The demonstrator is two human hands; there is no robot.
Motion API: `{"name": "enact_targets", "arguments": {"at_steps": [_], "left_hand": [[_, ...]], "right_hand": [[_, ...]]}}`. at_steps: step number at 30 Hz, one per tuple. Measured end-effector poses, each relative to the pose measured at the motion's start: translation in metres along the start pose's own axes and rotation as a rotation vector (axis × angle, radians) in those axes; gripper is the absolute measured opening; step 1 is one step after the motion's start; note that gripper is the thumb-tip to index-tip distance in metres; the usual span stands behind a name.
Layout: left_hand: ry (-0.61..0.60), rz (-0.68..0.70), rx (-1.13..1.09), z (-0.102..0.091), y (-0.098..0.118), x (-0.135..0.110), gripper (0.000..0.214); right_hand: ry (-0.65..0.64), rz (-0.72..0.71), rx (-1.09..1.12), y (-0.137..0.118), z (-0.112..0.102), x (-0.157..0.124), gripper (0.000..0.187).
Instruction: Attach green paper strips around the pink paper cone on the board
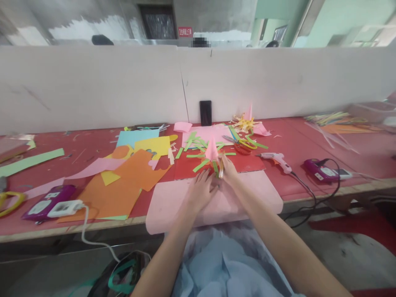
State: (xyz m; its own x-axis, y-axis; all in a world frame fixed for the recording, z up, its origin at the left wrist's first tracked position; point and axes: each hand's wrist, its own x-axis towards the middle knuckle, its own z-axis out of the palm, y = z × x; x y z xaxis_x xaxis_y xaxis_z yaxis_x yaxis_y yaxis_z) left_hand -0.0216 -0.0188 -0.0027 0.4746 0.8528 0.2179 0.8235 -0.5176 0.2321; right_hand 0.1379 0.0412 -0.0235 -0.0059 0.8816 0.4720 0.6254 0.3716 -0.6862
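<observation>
A pink paper cone stands upright with green paper strips spreading out around its base on a red sheet. My right hand is closed on a slim, pale yellowish stick-like thing, just right of the cone; its exact kind is too small to tell. Below the cone, my left hand lies flat with fingers stretched, over the near edge of the red sheet and a pink sheet. The cone's base is partly hidden by the strips.
Right of me lie a glue gun, scissors and a purple power strip. A second pink cone on yellow strips stands behind. Orange paper, yellow paper and another purple power strip are left. A phone leans on the white partition.
</observation>
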Motion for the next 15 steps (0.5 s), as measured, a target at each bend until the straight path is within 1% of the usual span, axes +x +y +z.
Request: {"name": "enact_targets", "arguments": {"at_steps": [3,5,7,11,12,14,15], "left_hand": [[0.003,0.004,0.003,0.000,0.000,0.000,0.044],[-0.012,0.000,0.010,-0.001,0.001,0.000,0.044],[-0.025,-0.006,0.020,-0.002,0.002,0.000,0.045],[-0.029,-0.002,0.017,-0.003,0.003,0.000,0.044],[-0.027,-0.001,0.010,-0.003,0.003,0.000,0.043],[-0.019,-0.006,-0.006,-0.002,0.002,0.000,0.043],[-0.016,-0.008,-0.011,-0.002,0.002,0.000,0.043]], "right_hand": [[-0.061,-0.046,-0.035,0.002,0.003,0.002,0.022],[-0.072,-0.036,-0.009,-0.001,0.001,0.002,0.023],[-0.027,0.013,0.075,-0.007,-0.002,0.001,0.025],[0.205,0.193,0.394,-0.016,-0.011,0.000,0.035],[0.239,0.247,0.447,-0.017,-0.013,0.000,0.039],[0.235,0.323,0.498,-0.016,-0.015,0.002,0.045],[0.204,0.345,0.505,-0.014,-0.015,0.003,0.047]]}}
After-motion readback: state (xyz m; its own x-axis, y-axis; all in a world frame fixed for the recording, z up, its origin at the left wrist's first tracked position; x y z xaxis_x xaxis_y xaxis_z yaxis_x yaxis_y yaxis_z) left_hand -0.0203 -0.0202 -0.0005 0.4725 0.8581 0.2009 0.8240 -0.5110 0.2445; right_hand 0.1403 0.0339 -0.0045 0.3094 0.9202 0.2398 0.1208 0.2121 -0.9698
